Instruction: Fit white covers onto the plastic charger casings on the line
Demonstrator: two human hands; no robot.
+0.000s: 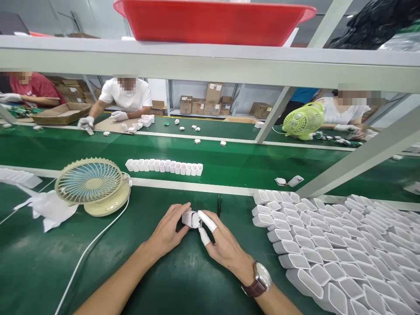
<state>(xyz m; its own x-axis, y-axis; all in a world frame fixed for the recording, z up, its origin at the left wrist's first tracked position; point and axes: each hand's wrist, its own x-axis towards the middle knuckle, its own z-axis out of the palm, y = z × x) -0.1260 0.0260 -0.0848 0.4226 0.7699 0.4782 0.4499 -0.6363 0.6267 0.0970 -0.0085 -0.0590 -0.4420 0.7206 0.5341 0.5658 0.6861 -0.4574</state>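
Over the green bench, my left hand grips a small white plastic housing between thumb and fingers. Facing it, my right hand, with white finger cots on thumb and forefinger and a watch at the wrist, pinches a white insert. The insert sits at the housing's open right end, partly inside as far as I can see. Just behind my right hand lies a thin dark tool, its kind unclear. Many open white housings stand packed together to the right.
A cream fan with a trailing cord stands left, beside white crumpled sheeting. White housings line the green belt. A slanted post rises right; a red tub sits overhead. Co-workers sit across.
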